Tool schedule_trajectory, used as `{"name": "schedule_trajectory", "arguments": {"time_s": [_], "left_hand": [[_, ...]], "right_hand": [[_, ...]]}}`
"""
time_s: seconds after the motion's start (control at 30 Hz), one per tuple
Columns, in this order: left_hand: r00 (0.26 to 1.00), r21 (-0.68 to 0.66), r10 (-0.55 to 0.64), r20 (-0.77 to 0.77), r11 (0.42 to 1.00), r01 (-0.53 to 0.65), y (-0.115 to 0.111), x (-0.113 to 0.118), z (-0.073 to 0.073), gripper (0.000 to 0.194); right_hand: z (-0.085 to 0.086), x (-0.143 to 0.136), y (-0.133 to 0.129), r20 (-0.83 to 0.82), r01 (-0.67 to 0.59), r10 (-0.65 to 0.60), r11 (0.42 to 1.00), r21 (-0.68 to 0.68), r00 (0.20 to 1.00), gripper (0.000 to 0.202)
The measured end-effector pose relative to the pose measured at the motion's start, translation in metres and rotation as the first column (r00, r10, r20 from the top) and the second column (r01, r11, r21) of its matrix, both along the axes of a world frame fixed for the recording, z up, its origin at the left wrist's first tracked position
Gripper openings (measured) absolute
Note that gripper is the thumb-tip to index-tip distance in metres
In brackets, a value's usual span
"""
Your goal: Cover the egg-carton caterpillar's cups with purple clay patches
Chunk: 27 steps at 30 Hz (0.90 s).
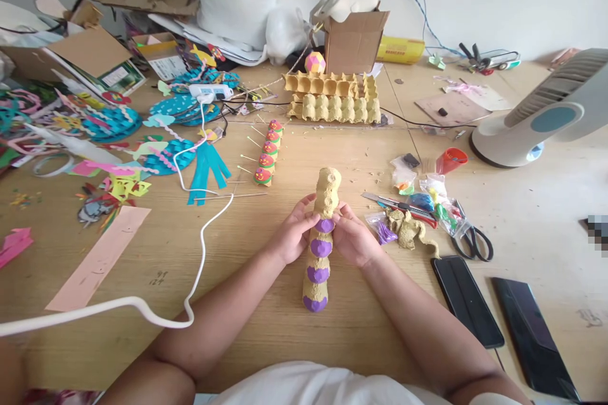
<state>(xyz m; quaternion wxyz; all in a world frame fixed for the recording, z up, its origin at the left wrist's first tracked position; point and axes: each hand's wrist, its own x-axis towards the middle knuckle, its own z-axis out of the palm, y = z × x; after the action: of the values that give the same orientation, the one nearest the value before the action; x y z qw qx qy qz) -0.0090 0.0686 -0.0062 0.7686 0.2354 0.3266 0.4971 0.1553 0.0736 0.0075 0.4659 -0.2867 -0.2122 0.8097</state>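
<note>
In front of me lies an egg carton strip (317, 263), a row of tan pulp cups pointing away from me. Purple clay covers the tops of several nearer cups, while the far end is bare and rough. My left hand (295, 231) grips its left side, thumb near the farthest purple cup. From the right, my right hand (355, 235) closes on the same part, fingers partly hidden behind the strip. A bag of purple clay (384, 229) and torn carton scraps (407, 229) lie right of my right hand.
A painted caterpillar strip (269, 152) and egg cartons (335, 107) stand farther back. Scissors (472, 243), a utility knife (399, 204), phone (466, 299) and white fan (536, 120) are on the right. A white cable (202, 259) crosses the left side near my forearm.
</note>
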Motion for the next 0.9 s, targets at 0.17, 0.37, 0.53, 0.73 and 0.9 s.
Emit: {"name": "schedule_trajectory", "arguments": {"time_s": [0.17,0.37,0.53,0.73,0.9], "left_hand": [[1.000,-0.003,-0.013,0.015,1.000,0.013,0.0003,0.0009,0.0027,0.069],[1.000,-0.023,-0.013,-0.004,1.000,0.013,-0.0003,0.0014,0.0036,0.072],[1.000,-0.029,0.005,-0.017,1.000,-0.006,-0.0007,0.0009,0.0026,0.070],[1.000,-0.023,-0.004,-0.019,1.000,0.004,-0.0013,0.0028,0.0049,0.069],[1.000,-0.018,0.005,-0.020,1.000,-0.006,-0.0024,0.0030,0.0085,0.069]], "right_hand": [[-0.0025,0.0031,0.0010,0.026,-0.033,0.033,0.999,0.022,0.999,0.048],[-0.0022,0.0011,-0.0001,0.000,-0.003,0.003,1.000,0.014,1.000,0.046],[0.0005,0.0009,0.0005,0.011,-0.014,0.014,1.000,0.005,1.000,0.042],[0.0023,0.0010,0.0007,0.028,0.016,-0.017,1.000,0.020,0.999,0.045],[0.0025,-0.0001,0.0004,0.036,-0.004,0.003,1.000,0.014,0.999,0.043]]}}
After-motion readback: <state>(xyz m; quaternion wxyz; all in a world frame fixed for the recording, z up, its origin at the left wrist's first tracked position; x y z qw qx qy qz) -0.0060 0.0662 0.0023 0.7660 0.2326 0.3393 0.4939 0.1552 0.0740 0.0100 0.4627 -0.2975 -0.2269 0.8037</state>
